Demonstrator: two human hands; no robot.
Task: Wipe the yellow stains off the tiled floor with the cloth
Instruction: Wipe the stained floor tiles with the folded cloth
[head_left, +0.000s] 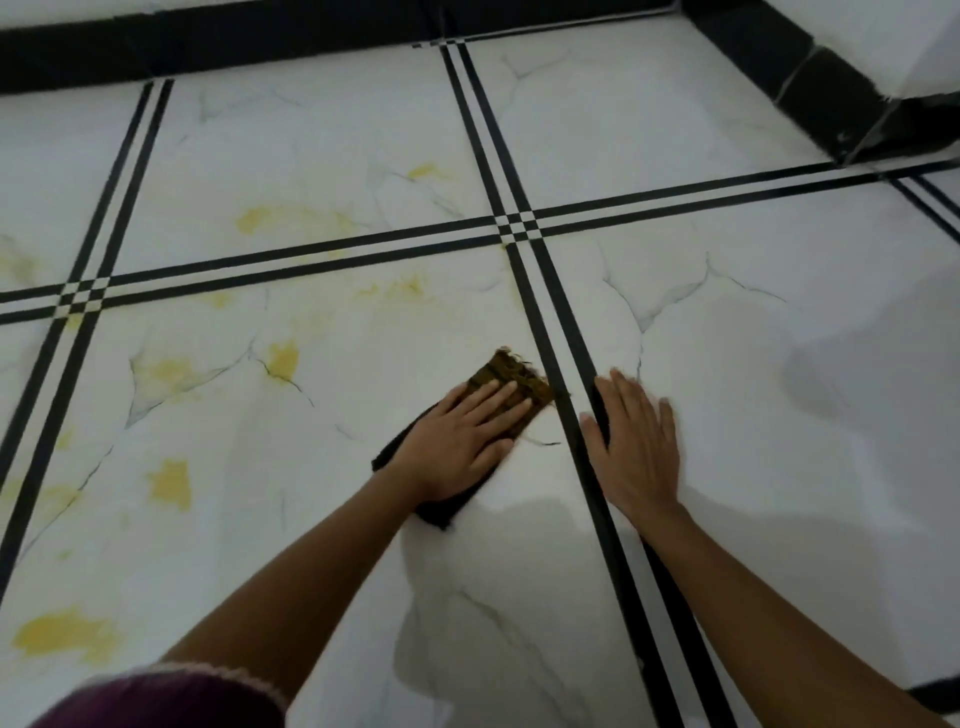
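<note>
The cloth lay flat on the tiled floor a little below the middle of the frame, a dark, limp rag with a brownish frayed end; it looked light and soft, likely to bunch or slide unless pressed from above, so a flat palm over its middle seemed the best hold. The left hand was spread open on it, fingers extended, pinching nothing. The right hand rested spread on bare tile just beside the cloth, across the black stripes. The yellow stains sat well apart toward the left of the frame, unwiped.
</note>
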